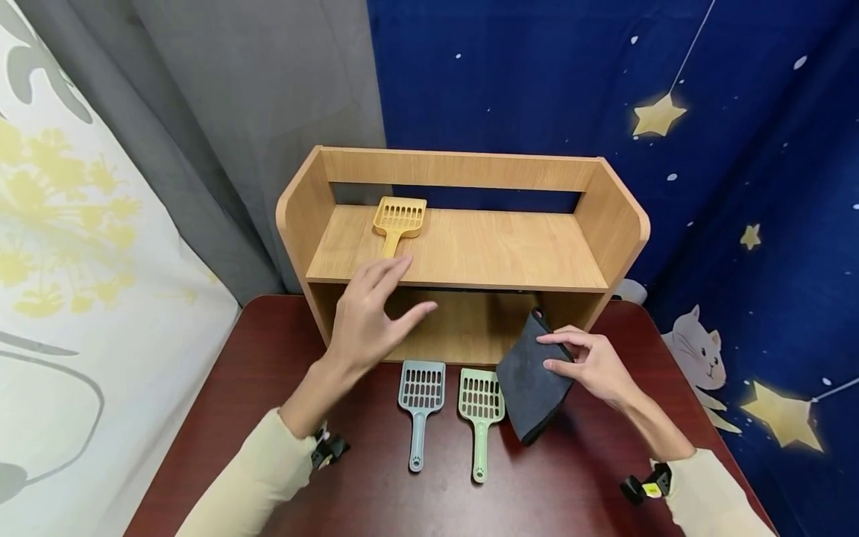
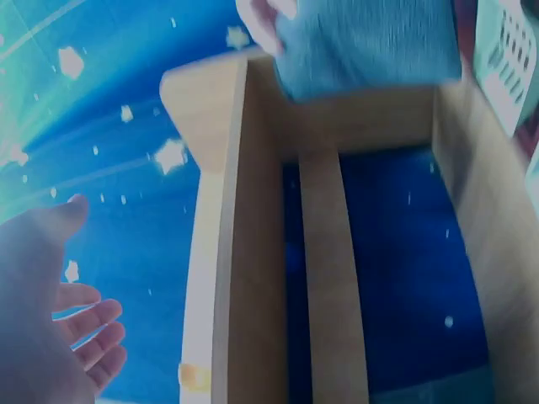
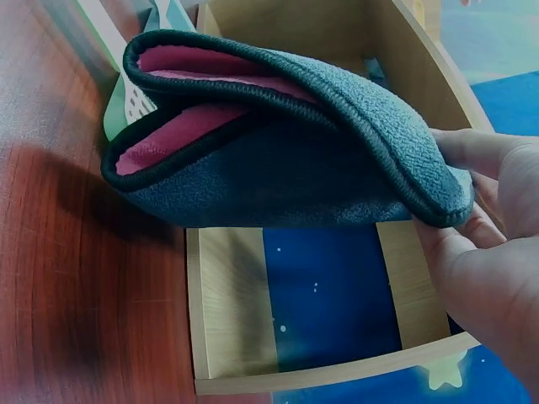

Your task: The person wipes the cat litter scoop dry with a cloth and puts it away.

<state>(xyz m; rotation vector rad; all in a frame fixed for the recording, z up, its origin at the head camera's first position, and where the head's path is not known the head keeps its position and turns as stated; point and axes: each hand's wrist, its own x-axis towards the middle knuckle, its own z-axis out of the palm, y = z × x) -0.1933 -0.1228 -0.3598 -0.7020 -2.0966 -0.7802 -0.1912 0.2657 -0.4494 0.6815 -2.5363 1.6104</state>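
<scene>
My right hand (image 1: 597,365) pinches a folded dark grey cloth (image 1: 530,377) by its edge, in front of the wooden shelf's lower right part. In the right wrist view the cloth (image 3: 278,177) shows a black stitched border and pink inside the folds. My left hand (image 1: 369,313) is held in front of the shelf, fingers extended and thumb spread, with nothing in it. Just beyond it, a yellow litter scoop (image 1: 400,216) lies on the upper board, its handle toward me and its end hidden by the fingers.
A two-level wooden shelf (image 1: 510,246) stands at the back of the dark red table (image 1: 356,492). Before it lie a blue litter scoop (image 1: 419,410) and a green litter scoop (image 1: 480,418), handles toward me. Grey and blue curtains (image 1: 503,74) hang behind.
</scene>
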